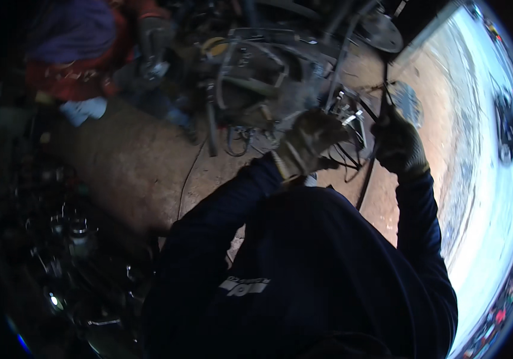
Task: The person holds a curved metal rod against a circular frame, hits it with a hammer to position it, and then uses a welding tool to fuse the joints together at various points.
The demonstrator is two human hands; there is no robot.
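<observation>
My left hand (pixel 310 142), in a worn work glove with a pale cuff edge, reaches in from the left. Its fingers point toward a cluster of shiny metal pieces (pixel 351 113), and the thumb stands apart below them. Thin dark strips (pixel 345 157) lie by the thumb; whether they touch it I cannot tell. My right hand (pixel 399 143), gloved too, is closed around a thin dark rod (pixel 386 81) that rises above the fist. A long dark bar (pixel 366 186) slants down between my hands. The dim light and blur hide the fingertips.
A metal frame (pixel 253 75) and a round plate (pixel 380 33) stand beyond my hands. Another person in red clothing (pixel 68 81) works at the upper left, with a gloved hand (pixel 156 42). Dark machine parts (pixel 77 233) crowd the lower left. A cable (pixel 189 176) crosses the brown floor (pixel 131 161).
</observation>
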